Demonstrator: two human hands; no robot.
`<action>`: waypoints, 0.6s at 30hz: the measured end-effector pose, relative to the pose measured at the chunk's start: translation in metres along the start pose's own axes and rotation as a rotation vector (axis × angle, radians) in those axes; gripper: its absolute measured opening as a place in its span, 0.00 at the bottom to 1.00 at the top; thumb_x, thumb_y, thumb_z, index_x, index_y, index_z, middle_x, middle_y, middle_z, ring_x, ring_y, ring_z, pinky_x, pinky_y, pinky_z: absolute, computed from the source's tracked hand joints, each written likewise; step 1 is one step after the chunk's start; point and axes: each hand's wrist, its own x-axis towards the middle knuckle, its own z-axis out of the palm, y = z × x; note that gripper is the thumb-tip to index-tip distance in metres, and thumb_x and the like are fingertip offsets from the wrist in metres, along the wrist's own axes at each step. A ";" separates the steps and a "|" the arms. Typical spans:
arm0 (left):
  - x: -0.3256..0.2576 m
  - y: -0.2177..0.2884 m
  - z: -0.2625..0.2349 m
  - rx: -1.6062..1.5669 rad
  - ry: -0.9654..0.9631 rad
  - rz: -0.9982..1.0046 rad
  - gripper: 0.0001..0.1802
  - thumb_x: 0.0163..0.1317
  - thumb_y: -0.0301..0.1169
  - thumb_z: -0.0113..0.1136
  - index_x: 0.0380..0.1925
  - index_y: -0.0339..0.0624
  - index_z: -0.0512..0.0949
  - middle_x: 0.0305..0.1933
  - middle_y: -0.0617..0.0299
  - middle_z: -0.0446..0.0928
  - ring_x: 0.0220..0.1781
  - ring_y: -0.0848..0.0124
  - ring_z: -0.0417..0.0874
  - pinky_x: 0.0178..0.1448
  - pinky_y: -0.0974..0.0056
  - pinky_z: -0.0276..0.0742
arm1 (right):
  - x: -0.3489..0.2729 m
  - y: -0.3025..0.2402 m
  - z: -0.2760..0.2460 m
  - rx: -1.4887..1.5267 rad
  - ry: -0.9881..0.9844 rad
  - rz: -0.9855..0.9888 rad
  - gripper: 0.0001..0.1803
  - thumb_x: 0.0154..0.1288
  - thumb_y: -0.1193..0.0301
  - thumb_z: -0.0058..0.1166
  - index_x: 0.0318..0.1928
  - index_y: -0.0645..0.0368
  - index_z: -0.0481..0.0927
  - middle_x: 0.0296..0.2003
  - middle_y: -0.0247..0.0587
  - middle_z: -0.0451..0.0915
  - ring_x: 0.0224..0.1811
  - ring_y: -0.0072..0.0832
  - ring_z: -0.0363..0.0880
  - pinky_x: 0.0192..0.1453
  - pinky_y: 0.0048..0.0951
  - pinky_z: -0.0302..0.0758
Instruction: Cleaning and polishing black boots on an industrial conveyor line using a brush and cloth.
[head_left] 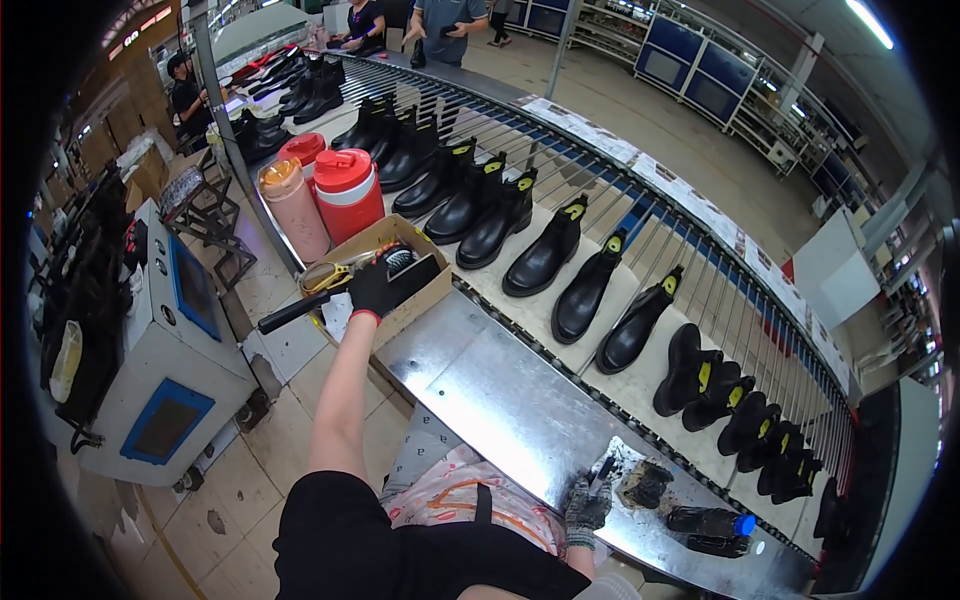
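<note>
My left hand [375, 290], in a black glove, reaches out to an open cardboard box [432, 290] on the near edge of the metal bench [490, 390]. It is closed around a long black handle [290, 312] that sticks out to the left; a brush head [400, 260] lies in the box. My right hand [587, 505], in a stained grey glove, rests on the bench at the lower right and grips a small dark stick-like tool [605, 468]. A dirty black pad [645, 485] lies right beside it.
A curved roller conveyor [640, 215] carries several black ankle boots [545, 255] with yellow tags. A red jug [348, 190] and a pink bottle [293, 205] stand behind the box. A black bottle with a blue cap [712, 520] lies on the bench. A grey machine [170, 350] stands to the left. Other people work at the far end.
</note>
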 end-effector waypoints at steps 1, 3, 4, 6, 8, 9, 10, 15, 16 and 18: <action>0.001 0.005 -0.004 -0.128 -0.093 -0.018 0.24 0.45 0.45 0.65 0.42 0.47 0.75 0.31 0.54 0.80 0.33 0.57 0.82 0.37 0.56 0.76 | -0.001 -0.008 -0.004 -0.100 0.006 -0.020 0.15 0.60 0.64 0.53 0.44 0.60 0.78 0.22 0.45 0.78 0.24 0.37 0.77 0.29 0.40 0.71; 0.000 0.020 -0.023 -0.276 -0.161 -0.002 0.20 0.46 0.44 0.65 0.36 0.46 0.75 0.29 0.56 0.79 0.31 0.58 0.82 0.35 0.56 0.75 | 0.000 -0.013 -0.010 -0.197 0.014 -0.042 0.18 0.60 0.63 0.52 0.47 0.60 0.77 0.25 0.49 0.79 0.27 0.42 0.78 0.32 0.43 0.71; 0.000 0.024 -0.024 -0.276 -0.160 -0.002 0.20 0.46 0.44 0.65 0.36 0.46 0.75 0.29 0.56 0.79 0.31 0.58 0.82 0.35 0.56 0.75 | 0.002 -0.014 -0.012 -0.223 -0.069 0.004 0.26 0.59 0.61 0.52 0.57 0.56 0.68 0.33 0.53 0.78 0.33 0.45 0.77 0.38 0.43 0.71; -0.003 0.023 -0.028 -0.325 -0.178 0.031 0.19 0.48 0.43 0.62 0.37 0.45 0.77 0.31 0.53 0.79 0.33 0.56 0.81 0.39 0.53 0.74 | 0.000 -0.019 -0.017 -0.245 -0.158 0.045 0.37 0.58 0.60 0.52 0.68 0.53 0.59 0.41 0.57 0.77 0.39 0.47 0.77 0.44 0.44 0.72; -0.010 0.029 -0.029 -0.348 -0.090 0.075 0.17 0.47 0.39 0.63 0.37 0.45 0.77 0.31 0.53 0.78 0.34 0.56 0.80 0.40 0.53 0.74 | -0.002 -0.024 -0.021 -0.154 -0.151 -0.002 0.38 0.58 0.60 0.52 0.69 0.53 0.57 0.43 0.58 0.77 0.39 0.47 0.77 0.44 0.43 0.72; -0.013 0.031 -0.028 -0.373 -0.003 0.121 0.15 0.46 0.34 0.63 0.37 0.45 0.78 0.31 0.54 0.78 0.34 0.55 0.80 0.40 0.54 0.74 | -0.002 -0.025 -0.020 -0.154 -0.151 -0.001 0.38 0.58 0.60 0.52 0.69 0.53 0.57 0.43 0.58 0.77 0.39 0.47 0.77 0.44 0.43 0.72; -0.015 0.029 -0.025 -0.373 -0.004 0.122 0.15 0.46 0.34 0.63 0.37 0.45 0.78 0.31 0.54 0.78 0.34 0.55 0.80 0.40 0.54 0.74 | -0.001 -0.026 -0.019 -0.175 -0.165 0.009 0.39 0.58 0.61 0.52 0.69 0.53 0.56 0.44 0.58 0.77 0.40 0.47 0.77 0.44 0.43 0.72; -0.014 0.029 -0.018 -0.213 0.374 0.234 0.14 0.47 0.28 0.63 0.37 0.44 0.78 0.33 0.54 0.77 0.38 0.53 0.78 0.45 0.52 0.71 | 0.003 -0.014 -0.010 -0.149 -0.238 0.138 0.39 0.58 0.62 0.52 0.70 0.53 0.56 0.44 0.59 0.77 0.41 0.46 0.77 0.45 0.43 0.72; -0.013 0.030 -0.018 -0.212 0.373 0.233 0.14 0.47 0.28 0.63 0.37 0.44 0.78 0.33 0.54 0.77 0.38 0.53 0.78 0.45 0.52 0.71 | 0.003 -0.015 -0.011 -0.189 -0.220 0.135 0.39 0.58 0.62 0.52 0.70 0.53 0.56 0.43 0.59 0.77 0.41 0.47 0.77 0.45 0.43 0.72; -0.012 0.031 -0.025 -0.217 0.320 0.187 0.13 0.48 0.30 0.62 0.37 0.44 0.78 0.33 0.55 0.78 0.39 0.54 0.78 0.46 0.52 0.71 | 0.003 -0.014 -0.009 -0.227 -0.205 0.129 0.39 0.58 0.62 0.52 0.70 0.53 0.56 0.43 0.58 0.77 0.41 0.47 0.77 0.45 0.43 0.72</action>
